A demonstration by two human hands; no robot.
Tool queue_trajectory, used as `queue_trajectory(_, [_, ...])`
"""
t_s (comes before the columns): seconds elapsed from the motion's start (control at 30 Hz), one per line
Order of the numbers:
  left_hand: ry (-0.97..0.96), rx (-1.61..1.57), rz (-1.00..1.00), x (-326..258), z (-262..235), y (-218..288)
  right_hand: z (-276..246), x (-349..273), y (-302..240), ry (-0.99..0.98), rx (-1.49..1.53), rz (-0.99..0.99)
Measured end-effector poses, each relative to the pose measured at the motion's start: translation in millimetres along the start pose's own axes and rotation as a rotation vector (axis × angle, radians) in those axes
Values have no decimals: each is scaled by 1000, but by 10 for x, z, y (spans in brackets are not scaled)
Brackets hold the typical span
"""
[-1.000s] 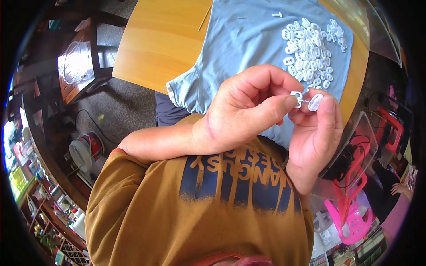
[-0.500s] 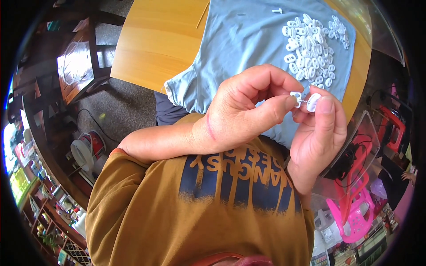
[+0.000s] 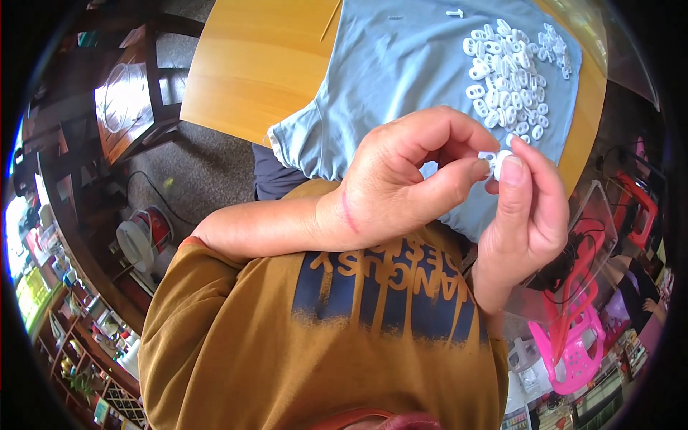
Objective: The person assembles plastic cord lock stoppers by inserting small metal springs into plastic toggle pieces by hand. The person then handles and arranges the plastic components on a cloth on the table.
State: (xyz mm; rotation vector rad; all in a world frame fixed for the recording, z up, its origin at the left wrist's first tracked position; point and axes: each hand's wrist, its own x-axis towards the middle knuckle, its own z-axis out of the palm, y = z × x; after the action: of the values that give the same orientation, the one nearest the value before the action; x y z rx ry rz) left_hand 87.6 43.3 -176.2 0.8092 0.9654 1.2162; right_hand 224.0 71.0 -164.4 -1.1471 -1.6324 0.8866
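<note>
A: Where are the small white fitting [image 3: 486,155] and the white oval piece [image 3: 501,162]?

B: Up in the air between the two hands, on the near side of the heap of white ovals [image 3: 505,79] on the blue cloth [image 3: 401,64], which covers part of the wooden surface [image 3: 258,64]. The left hand [image 3: 412,165] pinches the fitting at the tips of thumb and forefinger; the right hand [image 3: 528,208] has the oval piece gripped between thumb and fingers.

A: Do the two parts touch?

B: They sit right next to each other, but the fingertips crowd the meeting place, so I can't tell whether they join.

A: What makes for a clean job here?

B: As I judge it, alignment. I'd steady the fitting with the left hand and leave the fine turning to the right, then press straight along the line between them. A crooked push could slip or bend something thin. Thumbs set back from the join would let you see it.

A: And which way does the oval piece face?

B: It shows nearly edge-on, its long axis running roughly up and down in the view. The fitting pokes out from the left thumb toward the right, roughly square to that axis. Its own long axis is too covered to call.
</note>
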Motion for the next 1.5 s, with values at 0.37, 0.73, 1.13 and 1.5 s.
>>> queue_trajectory(0.37, [-72, -57, -3, -6, -28, 10, -92, -31, 92, -104, 64, -126])
queue_trajectory(0.73, [-173, -16, 111, -7, -68, -1, -90, -15, 89, -105, 116, -124])
queue_trajectory(1.13, [-259, 73, 108, -11, -112, 12, -140, -20, 67, -122, 92, -128])
queue_trajectory(1.5, [-250, -289, 55, -35, -55, -52, -170, -14, 68, -198, 271, -31])
